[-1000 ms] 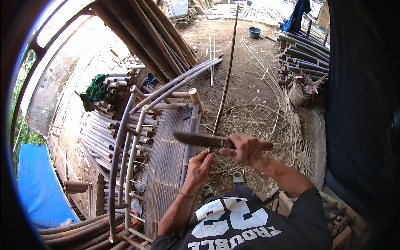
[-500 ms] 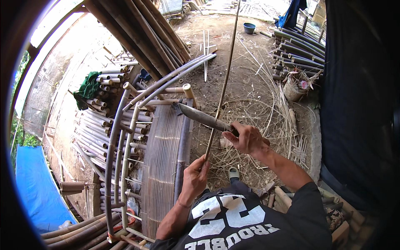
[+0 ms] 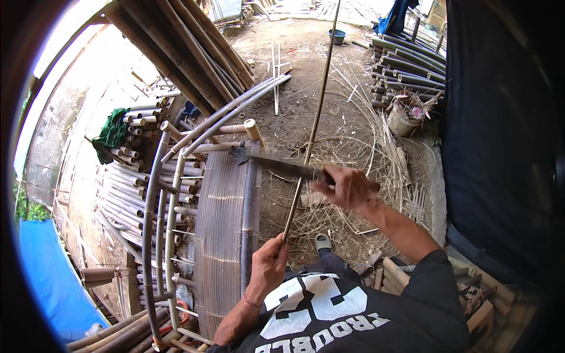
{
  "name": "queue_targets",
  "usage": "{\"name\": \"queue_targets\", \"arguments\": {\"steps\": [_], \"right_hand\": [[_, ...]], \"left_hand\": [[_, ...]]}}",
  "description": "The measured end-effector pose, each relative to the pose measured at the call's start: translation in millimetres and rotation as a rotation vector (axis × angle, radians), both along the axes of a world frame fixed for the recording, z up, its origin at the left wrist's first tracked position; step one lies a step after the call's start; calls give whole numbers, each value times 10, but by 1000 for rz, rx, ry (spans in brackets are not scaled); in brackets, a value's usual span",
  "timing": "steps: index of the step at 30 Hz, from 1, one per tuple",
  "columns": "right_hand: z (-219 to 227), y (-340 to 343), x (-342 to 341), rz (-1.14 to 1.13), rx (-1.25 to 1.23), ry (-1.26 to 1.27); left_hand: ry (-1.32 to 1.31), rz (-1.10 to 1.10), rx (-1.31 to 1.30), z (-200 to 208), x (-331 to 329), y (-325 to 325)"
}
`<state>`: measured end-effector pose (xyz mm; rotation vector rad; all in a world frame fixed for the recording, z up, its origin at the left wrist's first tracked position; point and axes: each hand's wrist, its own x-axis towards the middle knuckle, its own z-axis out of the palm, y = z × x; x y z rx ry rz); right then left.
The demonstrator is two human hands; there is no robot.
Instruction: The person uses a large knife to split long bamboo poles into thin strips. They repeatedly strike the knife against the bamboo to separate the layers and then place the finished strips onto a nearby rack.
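Observation:
My left hand [image 3: 269,266] is closed around the lower end of a long, thin bamboo strip [image 3: 321,103], which runs upward and away past the top of the view. In my right hand [image 3: 350,187] I grip the handle of a big knife [image 3: 276,164]. Its blade is smeared by motion and points left, crossing the strip above my left hand; whether it touches the strip I cannot tell. Beside my left arm stands a bamboo bench [image 3: 218,235] with a slatted seat, and the knife's tip reaches over its far corner, close to a dark scrap [image 3: 239,155].
Bamboo poles lie stacked at left [image 3: 126,197] and at far right [image 3: 409,67]. Thick poles [image 3: 176,53] lean at the upper left. Shavings [image 3: 359,156] litter the ground. A bucket [image 3: 337,36] stands far off. A dark sheet [image 3: 494,147] hangs on the right.
The view has shifted slightly, so the surroundings sit farther left. The knife blade has swung to a flatter angle across the strip and is now blurred. Both hands keep their grips.

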<state>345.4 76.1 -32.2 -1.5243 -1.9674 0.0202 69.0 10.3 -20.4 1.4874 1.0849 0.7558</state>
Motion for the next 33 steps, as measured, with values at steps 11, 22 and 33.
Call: {"name": "queue_targets", "arguments": {"steps": [11, 22, 33], "right_hand": [[157, 104, 287, -326, -343, 204], [309, 478, 1453, -557, -196, 179], [543, 299, 1081, -442, -84, 285]], "left_hand": [[145, -72, 62, 91, -143, -195], [333, -186, 198, -59, -775, -663], [-246, -57, -401, 93, -796, -497]]}}
